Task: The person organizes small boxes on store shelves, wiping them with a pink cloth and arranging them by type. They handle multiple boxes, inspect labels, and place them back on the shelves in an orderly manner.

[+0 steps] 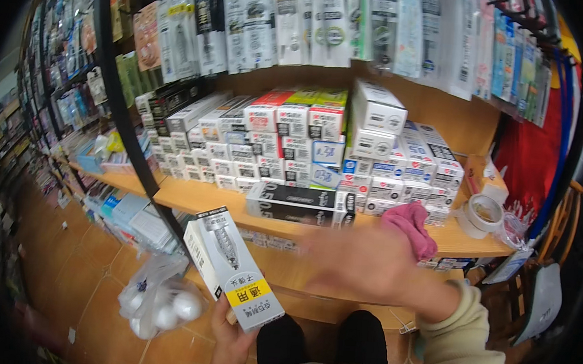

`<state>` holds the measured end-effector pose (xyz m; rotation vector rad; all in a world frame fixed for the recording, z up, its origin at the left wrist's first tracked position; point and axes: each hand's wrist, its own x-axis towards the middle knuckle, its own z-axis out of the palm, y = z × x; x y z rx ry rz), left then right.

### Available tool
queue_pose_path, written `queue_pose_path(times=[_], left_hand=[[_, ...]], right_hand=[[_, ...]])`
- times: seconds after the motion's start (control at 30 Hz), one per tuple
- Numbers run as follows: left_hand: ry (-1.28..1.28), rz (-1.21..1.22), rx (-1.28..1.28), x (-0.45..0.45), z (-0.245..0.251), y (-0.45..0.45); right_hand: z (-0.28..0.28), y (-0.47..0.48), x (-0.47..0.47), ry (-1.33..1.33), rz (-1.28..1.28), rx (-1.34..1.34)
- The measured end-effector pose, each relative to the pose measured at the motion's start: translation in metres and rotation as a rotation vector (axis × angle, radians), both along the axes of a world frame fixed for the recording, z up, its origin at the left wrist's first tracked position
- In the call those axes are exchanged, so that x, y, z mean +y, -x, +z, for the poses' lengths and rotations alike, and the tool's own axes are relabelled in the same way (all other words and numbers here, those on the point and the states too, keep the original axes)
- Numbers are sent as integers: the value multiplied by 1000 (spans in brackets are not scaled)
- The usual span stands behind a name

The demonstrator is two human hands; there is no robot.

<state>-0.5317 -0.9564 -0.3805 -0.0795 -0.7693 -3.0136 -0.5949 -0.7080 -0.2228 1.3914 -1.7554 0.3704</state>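
My left hand (233, 337) grips the lower end of a grey and white cardboard pen-refill carton (237, 269). The carton is tilted, with a pen tip pictured on its front and a yellow band of printing. Motion blurs my right hand (356, 265), which is over the front edge of the wooden shelf (209, 199); its fingers cannot be made out. Just behind it, a crumpled pink cloth (412, 228) hangs over the shelf edge. Two dark long cartons (300, 205) lie near that edge, left of the cloth.
Stacked pen cartons (273, 155) fill the back of the shelf. Above hang packaged pens (287, 24). A tape roll (479, 215) sits at the right end. A black metal post (124, 104) stands at left, with a plastic bag of white balls (164, 302) below it.
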Motion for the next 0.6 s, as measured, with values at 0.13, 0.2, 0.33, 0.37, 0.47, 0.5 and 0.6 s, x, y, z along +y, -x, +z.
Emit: queue_pose_path(times=[0.13, 0.2, 0.33, 0.37, 0.47, 0.5, 0.6], left_hand=[[42, 11, 24, -17, -6, -9], [29, 27, -7, -19, -13, -12], [-33, 2, -89, -25, -39, -12], [-57, -10, -117, -26, -43, -12], [-141, -70, -41, -34, -46, -16], [-166, -95, -12, -36, -47, -16], [-202, -77, -10, -42, -57, -16]], right_hand=[[71, 23, 37, 249, -628, 82], [84, 41, 48, 227, -693, -11], [83, 78, 74, 117, -673, -65], [84, 82, 77, 110, -662, -57], [82, 81, 77, 190, -543, -13], [80, 78, 78, 230, -502, 20], [63, 63, 80, 225, -504, 185]])
